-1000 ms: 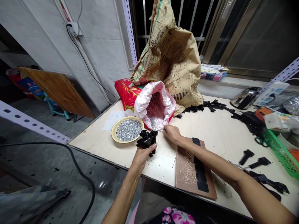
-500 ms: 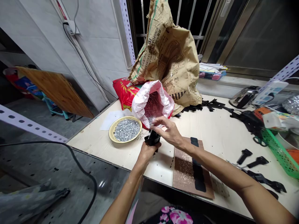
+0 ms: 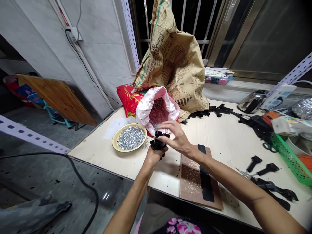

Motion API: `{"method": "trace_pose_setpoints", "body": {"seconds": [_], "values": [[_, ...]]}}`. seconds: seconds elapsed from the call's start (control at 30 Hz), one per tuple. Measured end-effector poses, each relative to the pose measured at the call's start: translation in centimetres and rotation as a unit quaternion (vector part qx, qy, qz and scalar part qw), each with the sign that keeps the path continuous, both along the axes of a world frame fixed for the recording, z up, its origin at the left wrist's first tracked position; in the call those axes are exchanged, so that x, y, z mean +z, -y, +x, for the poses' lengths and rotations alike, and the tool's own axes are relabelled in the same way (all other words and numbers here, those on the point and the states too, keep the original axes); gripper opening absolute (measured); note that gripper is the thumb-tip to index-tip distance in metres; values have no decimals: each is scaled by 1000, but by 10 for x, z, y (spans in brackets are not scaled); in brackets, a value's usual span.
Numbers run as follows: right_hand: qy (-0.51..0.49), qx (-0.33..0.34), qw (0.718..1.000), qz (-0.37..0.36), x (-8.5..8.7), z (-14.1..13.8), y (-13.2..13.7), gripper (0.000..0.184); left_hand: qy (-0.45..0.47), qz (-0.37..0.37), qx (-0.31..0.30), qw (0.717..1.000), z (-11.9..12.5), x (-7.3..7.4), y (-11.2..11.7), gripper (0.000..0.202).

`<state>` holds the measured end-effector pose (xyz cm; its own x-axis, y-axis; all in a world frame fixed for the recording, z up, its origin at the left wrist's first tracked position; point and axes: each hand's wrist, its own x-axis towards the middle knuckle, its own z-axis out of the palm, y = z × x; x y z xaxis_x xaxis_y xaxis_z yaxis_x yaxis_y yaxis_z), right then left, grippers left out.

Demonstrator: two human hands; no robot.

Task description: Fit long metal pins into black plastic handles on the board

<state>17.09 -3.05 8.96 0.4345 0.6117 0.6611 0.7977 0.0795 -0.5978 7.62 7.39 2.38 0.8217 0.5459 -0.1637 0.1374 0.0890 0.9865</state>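
Observation:
My left hand (image 3: 152,157) is closed around a bundle of black plastic parts (image 3: 158,142), held upright just above the table's near edge. My right hand (image 3: 175,137) hovers over the top of the bundle, thumb and fingers pinched together at it; what they pinch is too thin to make out. Just behind the hands lies a red sack with a pink-white liner (image 3: 156,109), open toward me and full of thin metal pins. A yellow dish of small silver nuts (image 3: 129,137) sits to the left of the bundle.
A tall brown paper sack (image 3: 173,61) stands behind the red one. A brown board with black pads (image 3: 200,177) lies under my right forearm. More black plastic parts (image 3: 264,169) lie at the right, beside a green basket (image 3: 290,159). A black cable (image 3: 83,185) crosses the floor.
My right hand left the mouth of the red sack and came over the black bundle. My left hand lifted the bundle slightly and turned it upright.

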Motion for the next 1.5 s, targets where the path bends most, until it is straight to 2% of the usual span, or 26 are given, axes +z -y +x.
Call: {"method": "trace_pose_setpoints", "body": {"seconds": [0.07, 0.13, 0.2, 0.3, 0.37, 0.43, 0.57, 0.67, 0.8, 0.93, 1.07, 1.23, 1.37, 1.5], "values": [[-81, -50, 995, 38, -2, 2, 8, 33, 31, -19, 5, 999, -1, 5, -4, 41], [-195, -54, 979, 29, -10, 4, 15, 37, 52, -54, -12, 997, -2, 12, -6, 42], [-302, 22, 953, -28, -22, 4, 18, 40, 58, -93, -58, 992, -2, 19, -7, 42], [-413, 136, 896, -88, -37, 0, 18, 43, 51, -142, -171, 974, 0, 26, -6, 44], [-460, 144, 873, -82, -42, -3, 15, 46, 48, -161, -218, 961, 3, 28, -5, 52], [-483, 126, 865, -58, -42, -3, 13, 43, 53, -146, -209, 965, 7, 28, -2, 60], [-471, 119, 874, -5, -38, 1, 10, 38, 50, -7, -94, 994, 17, 27, 6, 59], [-477, 95, 872, 48, -38, 1, 6, 35, 41, 86, -24, 995, 27, 25, 11, 58], [-508, 37, 853, 115, -43, -2, -1, 32, 18, 77, 19, 997, 39, 19, 16, 59], [-485, -13, 858, 168, -50, -1, -7, 32, 53, 78, 31, 995, 44, 16, 17, 54], [-505, -45, 842, 185, -48, 1, -7, 23, 67, 118, 21, 990, 43, 17, 20, 42], [-449, -32, 871, 194, -41, 6, 0, 28, 114, 107, -26, 987, 46, 16, 24, 40], [-382, -68, 904, 178, -48, 13, 5, 39, 87, 98, -47, 990, 48, 15, 23, 37], [-381, -66, 906, 170, -54, 13, 6, 40, 69, 88, -45, 993, 47, 16, 24, 35]]}}
